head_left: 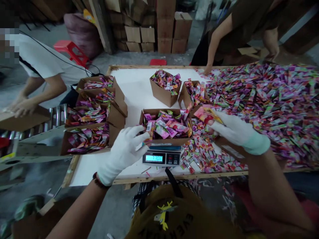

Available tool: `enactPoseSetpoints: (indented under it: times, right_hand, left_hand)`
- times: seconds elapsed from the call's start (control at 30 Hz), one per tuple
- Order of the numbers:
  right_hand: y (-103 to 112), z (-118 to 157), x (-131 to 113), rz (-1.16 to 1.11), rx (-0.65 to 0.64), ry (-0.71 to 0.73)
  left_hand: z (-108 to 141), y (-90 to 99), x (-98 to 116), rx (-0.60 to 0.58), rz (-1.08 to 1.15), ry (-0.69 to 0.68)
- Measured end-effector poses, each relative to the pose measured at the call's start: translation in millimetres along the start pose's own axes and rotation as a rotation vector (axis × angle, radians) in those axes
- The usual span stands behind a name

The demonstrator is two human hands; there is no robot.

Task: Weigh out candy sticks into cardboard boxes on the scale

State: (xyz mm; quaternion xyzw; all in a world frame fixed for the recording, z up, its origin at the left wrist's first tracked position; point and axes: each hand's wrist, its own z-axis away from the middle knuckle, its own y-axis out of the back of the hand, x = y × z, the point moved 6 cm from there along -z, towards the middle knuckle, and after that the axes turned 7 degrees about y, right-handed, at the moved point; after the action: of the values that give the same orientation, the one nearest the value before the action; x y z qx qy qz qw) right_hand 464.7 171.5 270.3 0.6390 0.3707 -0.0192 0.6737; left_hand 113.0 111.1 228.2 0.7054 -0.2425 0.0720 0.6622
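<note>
A cardboard box filled with small candy packets rests on a digital scale whose lit display appears to read 770.8. At the box's left edge, my left hand in a white glove pinches an orange packet. My right hand, gloved too, is right of the box, closed on a few pink and orange packets. Beneath it, a cardboard flap or box is partly hidden by the hand and loose packets.
Filled boxes line the table's left side by a roller conveyor. Another full box stands behind the scale. Loose packets cover the table's right. A person handles a box at left; another person's hand reaches in at the back.
</note>
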Motion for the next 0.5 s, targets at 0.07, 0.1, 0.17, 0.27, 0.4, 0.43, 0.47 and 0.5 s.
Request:
enactPoseSetpoints:
  times: [0.07, 0.1, 0.17, 0.27, 0.4, 0.43, 0.47, 0.5]
  right_hand:
    - [-14.0, -20.8, -25.2, -0.062, -0.03, 0.073]
    - [-22.2, -34.3, -39.2, -0.105, -0.035, 0.132]
    - [-37.3, -62.9, -62.2, -0.192, -0.017, 0.238]
    - [-46.3, -91.4, -73.2, -0.24, 0.031, 0.268]
    - [-28.7, -72.1, -41.7, -0.177, 0.075, 0.106]
    - [-24.4, -60.3, -26.4, -0.091, 0.07, 0.039]
    - [-22.5, -48.5, -9.6, 0.011, 0.057, -0.032]
    - [-23.9, -38.0, 7.7, 0.105, 0.041, -0.101]
  left_hand:
    - [-20.2, -14.6, 15.4, -0.111, -0.078, -0.07]
    - [-28.5, -22.2, 22.3, -0.145, -0.086, -0.094]
    - [-41.9, -31.9, 32.0, -0.143, -0.072, -0.075]
    - [-48.5, -28.0, 34.3, -0.024, -0.038, 0.049]
    - [-32.2, -7.6, 12.3, 0.086, 0.007, 0.172]
    - [-27.0, -2.9, 1.5, 0.126, 0.026, 0.217]
    - [-22.5, 0.6, -10.9, 0.175, 0.051, 0.275]
    - [-19.1, 2.0, -23.7, 0.228, 0.082, 0.343]
